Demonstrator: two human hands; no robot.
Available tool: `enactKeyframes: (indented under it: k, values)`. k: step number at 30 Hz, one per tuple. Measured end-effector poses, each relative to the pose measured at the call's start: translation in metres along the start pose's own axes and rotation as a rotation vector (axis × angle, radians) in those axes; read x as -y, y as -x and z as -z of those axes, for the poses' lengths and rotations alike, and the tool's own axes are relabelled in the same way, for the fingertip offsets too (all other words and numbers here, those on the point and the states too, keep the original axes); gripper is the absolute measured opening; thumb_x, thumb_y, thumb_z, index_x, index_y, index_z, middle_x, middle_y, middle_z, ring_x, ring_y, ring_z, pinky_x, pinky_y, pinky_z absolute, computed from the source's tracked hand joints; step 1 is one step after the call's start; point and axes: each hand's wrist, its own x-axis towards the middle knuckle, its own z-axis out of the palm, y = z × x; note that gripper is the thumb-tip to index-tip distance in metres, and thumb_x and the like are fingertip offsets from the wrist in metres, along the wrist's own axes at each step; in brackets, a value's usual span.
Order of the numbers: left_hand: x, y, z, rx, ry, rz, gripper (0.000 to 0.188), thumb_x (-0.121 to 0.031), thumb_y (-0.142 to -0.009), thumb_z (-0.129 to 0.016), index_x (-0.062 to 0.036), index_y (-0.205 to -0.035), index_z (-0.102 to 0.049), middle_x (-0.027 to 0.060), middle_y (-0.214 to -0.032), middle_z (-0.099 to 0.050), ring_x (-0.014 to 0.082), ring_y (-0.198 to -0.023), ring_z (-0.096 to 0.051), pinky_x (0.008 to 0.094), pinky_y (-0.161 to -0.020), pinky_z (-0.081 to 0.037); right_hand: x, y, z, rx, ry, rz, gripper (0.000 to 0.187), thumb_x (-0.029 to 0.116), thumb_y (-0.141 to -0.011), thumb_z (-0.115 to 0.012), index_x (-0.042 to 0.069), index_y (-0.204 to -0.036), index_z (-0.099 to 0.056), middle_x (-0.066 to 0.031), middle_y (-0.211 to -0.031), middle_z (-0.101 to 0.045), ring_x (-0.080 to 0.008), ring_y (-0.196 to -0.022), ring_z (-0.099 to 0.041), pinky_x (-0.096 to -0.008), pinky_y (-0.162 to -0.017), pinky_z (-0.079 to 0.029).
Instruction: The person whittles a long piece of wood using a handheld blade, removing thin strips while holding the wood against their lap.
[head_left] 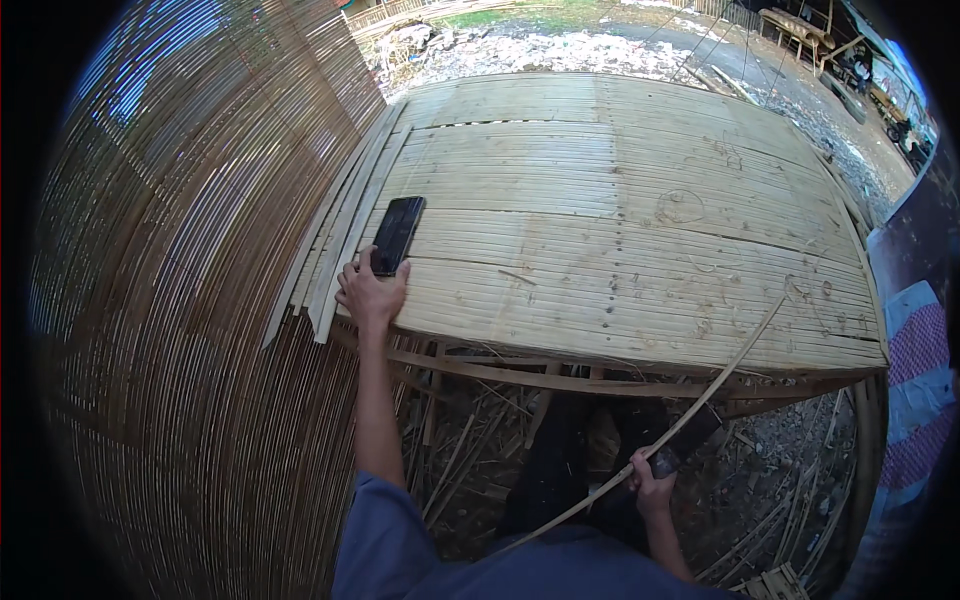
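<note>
At the far left, a slatted bamboo wall (190,290) is met by long flat slats (358,220), laid along the tabletop's left edge, perhaps as edging. Beside them, a dark phone (401,232) is laid flat on the bamboo tabletop (540,245), its near end pinched between thumb and fingers of the left hand (373,293), seemingly so that its screen is left uncovered. Farther right, a long thin bamboo strip (745,350) is slanted from the torso up over the table's near edge, probably steadied by that length. It is gripped by the right hand (652,484), held low before the body; a broad dark tool (692,438) is seen there too, though whether it is also grasped cannot be told.
</note>
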Motion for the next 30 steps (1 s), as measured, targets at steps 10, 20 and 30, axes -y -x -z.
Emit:
enactKeyframes:
  k: [10,20,30]
  values:
    - [0.006,-0.002,-0.011,-0.136,0.030,-0.014,0.079,-0.054,-0.070,-0.068,-0.0089,-0.130,-0.041,0.0177,-0.122,-0.050,0.0328,-0.121,-0.040,0.0551,-0.098,-0.030,-0.004,-0.003,-0.003,-0.005,-0.024,-0.021,0.008,0.006,-0.084,-0.061,0.002,-0.085,-0.054,-0.0014,-0.060,-0.051,-0.0064,-0.043,-0.044,-0.0211,-0.039,-0.034]
    - [0.003,-0.008,-0.007,-0.054,-0.063,-0.071,0.079,-0.050,-0.071,-0.065,-0.0182,-0.138,-0.036,0.0192,-0.124,-0.045,0.0343,-0.117,-0.040,0.0584,-0.096,-0.028,-0.006,-0.007,-0.010,0.012,0.008,-0.030,0.010,0.009,-0.084,-0.061,0.003,-0.085,-0.053,-0.0008,-0.059,-0.048,-0.0068,-0.043,-0.042,-0.0215,-0.039,-0.035]
    - [0.002,-0.057,0.003,0.297,-0.134,-0.134,0.089,-0.050,-0.059,-0.068,-0.0258,-0.138,-0.035,0.0183,-0.125,-0.043,0.0350,-0.122,-0.039,0.0622,-0.095,-0.032,-0.006,-0.011,-0.013,-0.010,-0.015,-0.069,0.011,0.006,-0.081,-0.063,0.003,-0.086,-0.053,-0.0023,-0.064,-0.052,-0.0070,-0.044,-0.045,-0.0209,-0.040,-0.037]
